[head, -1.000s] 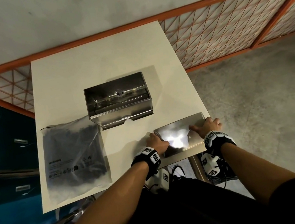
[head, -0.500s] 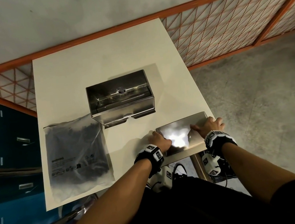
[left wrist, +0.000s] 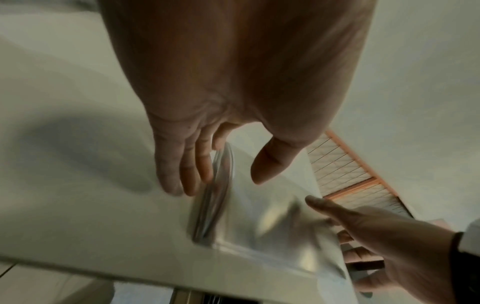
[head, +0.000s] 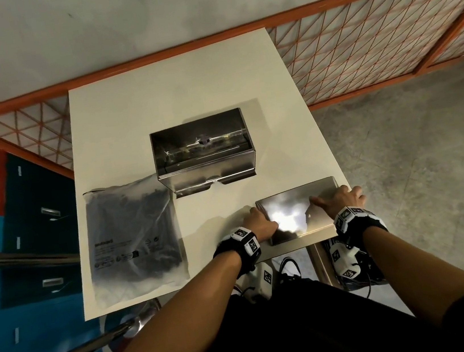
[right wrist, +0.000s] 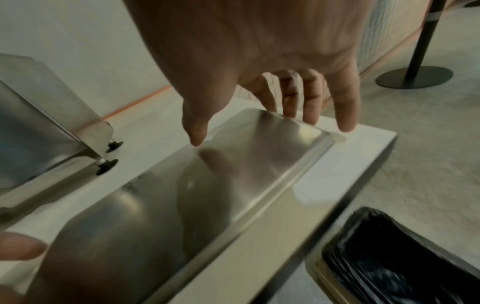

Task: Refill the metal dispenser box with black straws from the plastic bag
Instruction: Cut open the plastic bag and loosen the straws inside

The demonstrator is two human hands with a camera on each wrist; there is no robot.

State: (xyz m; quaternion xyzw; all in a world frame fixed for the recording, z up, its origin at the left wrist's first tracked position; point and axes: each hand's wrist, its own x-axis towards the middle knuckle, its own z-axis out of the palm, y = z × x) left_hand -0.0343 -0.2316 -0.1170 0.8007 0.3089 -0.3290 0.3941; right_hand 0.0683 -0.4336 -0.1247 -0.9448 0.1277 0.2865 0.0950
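Head view shows both forearms reaching forward over the near right corner of the white table (head: 183, 93), wrists bent down, each wearing a black band with printed markers. The left hand (head: 259, 222) sits at the left end of the flat metal lid (head: 292, 212), and the right hand (head: 337, 200) at its right end. The lid lies flat on the table near the front edge.

Left wrist view shows the left hand (left wrist: 207, 127) with fingers (left wrist: 187, 164) nearly straight and together, tips down at the lid's (left wrist: 259, 222) left edge, thumb held apart; it is relaxed and grasps nothing. Right wrist view shows the right hand (right wrist: 259, 51) spread loosely, fingers (right wrist: 309, 98) reaching past the lid's (right wrist: 207, 185) far edge and thumb tip touching its top face; whether the fingers hook the edge I cannot tell, but they look extended, not clenched.

The open metal box (head: 203, 150) stands mid-table, well beyond the lid. The plastic bag (head: 135, 237) of black straws (head: 141, 218) lies flat to the left, its top right corner just beside the box.

Compared with half a second ago, both hands rest at the same ends of the lid, and the lid, box and bag keep their places; only the camera has shifted slightly.
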